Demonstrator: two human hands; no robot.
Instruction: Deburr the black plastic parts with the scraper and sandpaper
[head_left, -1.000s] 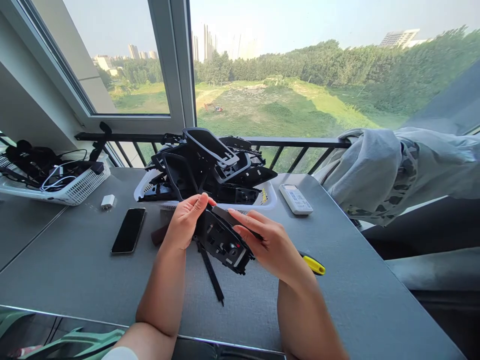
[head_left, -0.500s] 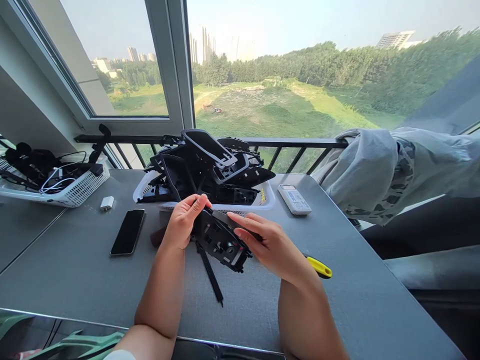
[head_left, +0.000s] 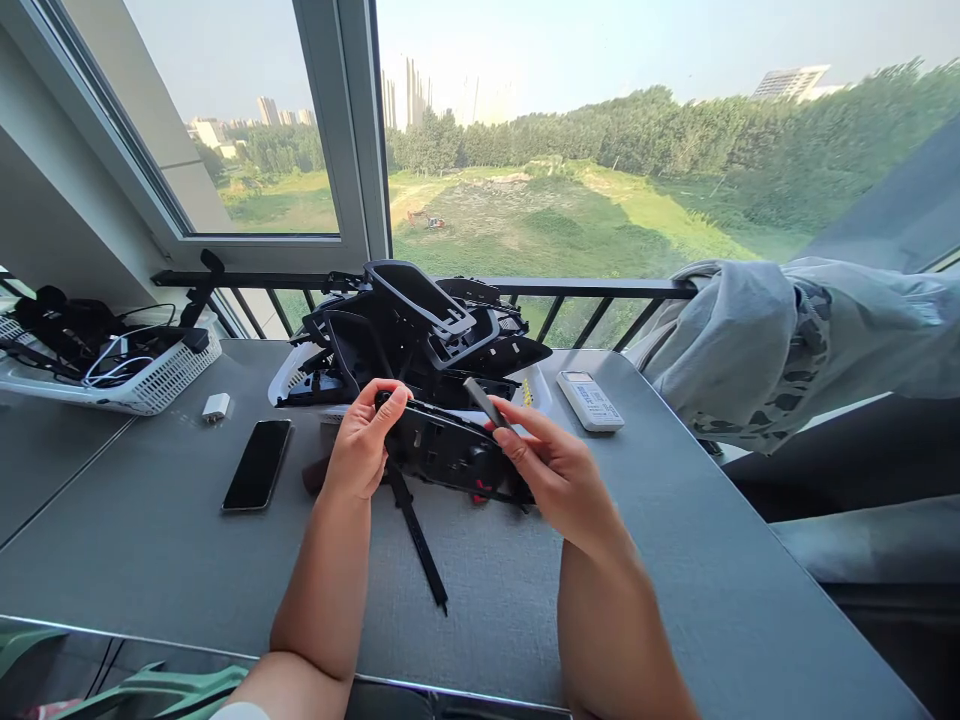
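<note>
Left hand (head_left: 360, 445): curled shut on the left end of the black part, thumb on top and fingers bent around the edge.
Right hand (head_left: 559, 470): thumb and first finger pinch one thin grey stick (head_left: 484, 400). The lower fingers seem to hold up the right end of the black part too, but they are partly hidden.
Black part (head_left: 450, 455): one flat plastic piece held up off the table between both hands, just in front of the near basket.
Black strip (head_left: 416, 535): one long thin strip, running down from the part to the table.
Table (head_left: 150, 560): one grey top, under everything.
Phone (head_left: 257, 463): one, dark, lying flat to the left of the left hand.
White plug (head_left: 216, 405): one small block, just past the phone.
Remote (head_left: 590, 400): one, white, lying beside the near basket.
Baskets: two white ones. The near basket (head_left: 289, 365) is piled high with black plastic parts, and the far-left basket (head_left: 157, 378) holds cables.
Grey cloth (head_left: 750, 340): one, draped on the right.
Railing (head_left: 600, 288): one black bar in front of the window, with trees and grass beyond.
</note>
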